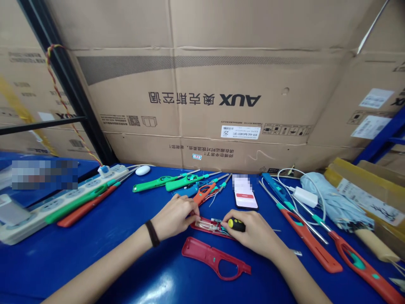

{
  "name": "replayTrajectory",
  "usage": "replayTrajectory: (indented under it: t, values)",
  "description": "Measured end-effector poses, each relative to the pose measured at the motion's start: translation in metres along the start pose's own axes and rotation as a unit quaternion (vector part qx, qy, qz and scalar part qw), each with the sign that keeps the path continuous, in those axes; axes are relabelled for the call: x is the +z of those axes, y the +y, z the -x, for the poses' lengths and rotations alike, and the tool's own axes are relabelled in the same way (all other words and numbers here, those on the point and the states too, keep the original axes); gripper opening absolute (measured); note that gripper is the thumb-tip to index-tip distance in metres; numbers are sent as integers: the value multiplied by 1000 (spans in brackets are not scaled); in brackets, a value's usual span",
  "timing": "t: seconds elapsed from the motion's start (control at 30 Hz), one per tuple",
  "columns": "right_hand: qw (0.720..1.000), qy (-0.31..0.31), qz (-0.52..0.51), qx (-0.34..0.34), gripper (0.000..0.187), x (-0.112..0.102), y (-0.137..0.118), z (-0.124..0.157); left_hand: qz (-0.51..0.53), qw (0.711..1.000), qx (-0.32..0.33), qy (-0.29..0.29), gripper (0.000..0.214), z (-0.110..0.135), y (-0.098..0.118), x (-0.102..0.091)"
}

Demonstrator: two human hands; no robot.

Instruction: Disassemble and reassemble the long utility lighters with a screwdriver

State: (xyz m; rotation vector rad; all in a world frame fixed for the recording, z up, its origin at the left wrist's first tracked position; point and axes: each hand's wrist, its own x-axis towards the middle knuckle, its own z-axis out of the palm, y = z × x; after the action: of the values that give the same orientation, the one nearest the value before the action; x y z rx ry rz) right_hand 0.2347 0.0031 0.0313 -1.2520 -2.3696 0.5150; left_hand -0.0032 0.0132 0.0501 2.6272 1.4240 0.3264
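Working close together in the middle of the blue table [63, 261], the left hand [175, 216] pinches an open red lighter casing [202, 226] while the right hand [253, 233] holds a yellow-handled screwdriver [236, 225] to it; a detached red shell [211, 257] lies just nearer the front.

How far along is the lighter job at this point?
One red utility lighter looks opened: its empty shell half lies apart from the half holding the internals. In hand: the right hand holds a yellow-and-black screwdriver at those internals, while the left hand grips that half. Left: the green lighters and orange lighters look closed.
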Motion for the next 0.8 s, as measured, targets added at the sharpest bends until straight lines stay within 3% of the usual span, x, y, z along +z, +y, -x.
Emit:
replayTrajectory:
  t: [0.1, 0.17, 0.27, 0.4, 0.47, 0.67, 0.8]
  values:
    - [1000, 7, 5, -6, 14, 1, 0, 0, 21, 999, 30, 8, 17, 6, 3, -1]
    - [1000, 17, 7, -11, 13, 1, 0, -1, 65, 994, 80, -29, 15, 17, 9, -3]
    - [999, 34, 3, -20, 11, -1, 0, -1, 101, 984, 118, -87, 35, 33, 16, 1]
    - [997, 73, -1, -14, 12, -4, 0, -1, 65, 984, 147, -76, 8, 45, 19, 13]
    - [994, 106, 3, -6, 14, -6, 2, -1, 40, 983, 166, -62, 10, 47, 18, 16]
    - [975, 220, 13, 24, 16, -15, 11, -3, 88, 987, 124, -45, 14, 37, 14, 2]
    - [968, 247, 18, 43, 17, -18, 16, -4, 123, 988, 91, -31, 17, 12, 8, -6]
